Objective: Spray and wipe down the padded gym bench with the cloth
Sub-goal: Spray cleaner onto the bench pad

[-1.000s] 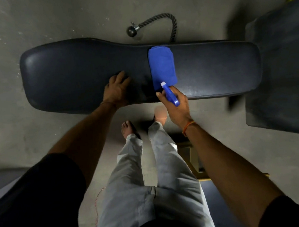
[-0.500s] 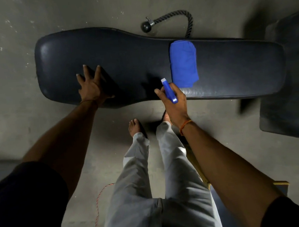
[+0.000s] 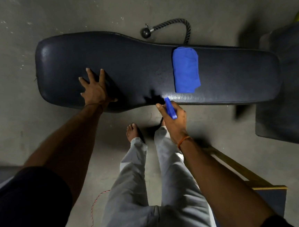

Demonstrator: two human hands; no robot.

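Padded gym bench [image 3: 140,59] is lying on the concrete floor [image 3: 28,124] in front of the person's bare feet, its long axis running left to right across the head view, the broad end pointing left and the narrow end pointing right. A folded blue cloth [image 3: 186,70] is resting on the narrow part, its longer side lying crossways to the bench. The left hand [image 3: 96,89] is pressing flat on the broad end by the near edge, fingers straight and spread wide. The right hand [image 3: 174,118] is curling round a blue spray bottle [image 3: 170,108] at the near edge, the nozzle aiming at the pad just beside the cloth's near corner. Whether the bottle is carrying any print cannot be told, since the hand is covering most of it.
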